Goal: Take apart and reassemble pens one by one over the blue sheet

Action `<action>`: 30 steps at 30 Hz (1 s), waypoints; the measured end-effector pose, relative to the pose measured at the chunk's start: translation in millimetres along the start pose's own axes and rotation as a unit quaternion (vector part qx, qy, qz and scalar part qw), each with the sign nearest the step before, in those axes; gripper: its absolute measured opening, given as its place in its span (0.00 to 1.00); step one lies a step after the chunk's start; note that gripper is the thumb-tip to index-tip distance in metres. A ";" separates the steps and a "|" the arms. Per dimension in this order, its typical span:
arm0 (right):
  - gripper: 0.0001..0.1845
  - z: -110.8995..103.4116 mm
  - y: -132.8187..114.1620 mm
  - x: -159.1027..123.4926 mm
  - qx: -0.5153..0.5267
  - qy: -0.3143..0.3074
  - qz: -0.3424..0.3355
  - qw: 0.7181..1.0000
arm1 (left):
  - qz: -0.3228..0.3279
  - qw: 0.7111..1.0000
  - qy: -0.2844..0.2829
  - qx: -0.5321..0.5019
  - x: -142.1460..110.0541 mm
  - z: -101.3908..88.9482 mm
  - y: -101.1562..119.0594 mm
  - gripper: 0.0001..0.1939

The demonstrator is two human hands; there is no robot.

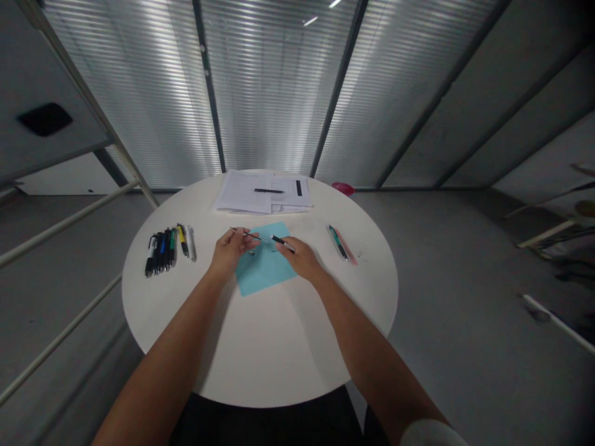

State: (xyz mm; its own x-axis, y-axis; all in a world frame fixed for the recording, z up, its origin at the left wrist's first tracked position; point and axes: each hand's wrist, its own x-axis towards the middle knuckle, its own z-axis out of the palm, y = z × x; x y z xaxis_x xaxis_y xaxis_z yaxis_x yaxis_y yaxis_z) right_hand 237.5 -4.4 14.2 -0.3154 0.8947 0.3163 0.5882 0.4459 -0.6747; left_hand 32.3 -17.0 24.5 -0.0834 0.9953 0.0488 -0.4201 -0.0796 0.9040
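Note:
Above a light blue sheet (264,272) on the round white table, my left hand (229,251) pinches a thin dark rod (246,233) that looks like a pen refill. My right hand (300,255) is closed on a black-and-white pen barrel (282,243), its dark end toward the left hand. The rod's tip and the barrel's end are close but apart. A small shiny piece (251,253) lies on the sheet beside my left fingers. Another small dark piece (275,251) shows by the right fingertips, too small to name.
Several pens (160,251) lie in a row on the left, near a yellow pen (183,240) and a whitish pen (191,243). On the right are a green pen (338,242) and a pinkish strip (346,246). Papers (246,192) with a dark pen (269,191) lie at the back.

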 end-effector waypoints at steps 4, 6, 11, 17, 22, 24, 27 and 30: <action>0.23 -1.2 -0.9 -0.5 -0.039 -0.012 -0.006 0.999 | -0.050 0.997 -0.029 -0.050 -3.6 2.3 4.9 0.14; 0.25 -1.4 -1.6 -1.0 -0.055 -0.013 -0.006 0.998 | -0.067 0.995 -0.055 -0.052 -4.8 3.0 5.0 0.14; 0.27 -0.6 -2.2 -1.5 -0.073 -0.021 -0.002 0.997 | -0.090 0.991 -0.087 -0.038 -5.4 3.1 0.9 0.14; 0.28 0.1 -1.0 -0.6 -0.076 -0.012 0.004 0.997 | -0.091 0.990 -0.092 -0.049 -3.7 1.4 -1.5 0.12; 0.29 -1.1 -1.3 -0.2 -0.079 -0.010 0.017 0.997 | -0.059 0.995 -0.044 -0.061 -1.1 -0.1 0.2 0.11; 0.29 -1.6 -1.9 -0.4 -0.081 -0.015 0.021 0.996 | -0.055 0.996 -0.036 -0.062 -1.3 0.2 0.9 0.10; 0.29 -1.9 -3.0 -1.1 -0.084 -0.018 0.013 0.996 | -0.070 0.995 -0.051 -0.051 -2.4 1.8 0.9 0.11; 0.29 -1.8 -3.3 -1.5 -0.083 -0.017 0.007 0.996 | -0.079 0.994 -0.066 -0.039 -3.1 3.0 0.2 0.13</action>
State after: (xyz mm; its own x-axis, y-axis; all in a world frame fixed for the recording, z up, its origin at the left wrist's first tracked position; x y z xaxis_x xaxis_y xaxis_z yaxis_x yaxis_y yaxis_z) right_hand 237.4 -7.2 17.1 -0.3291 0.9009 0.2829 0.7072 0.4337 -0.5583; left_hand 35.2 -20.0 25.8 0.1059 0.9938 -0.0324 -0.4879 0.0804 0.8692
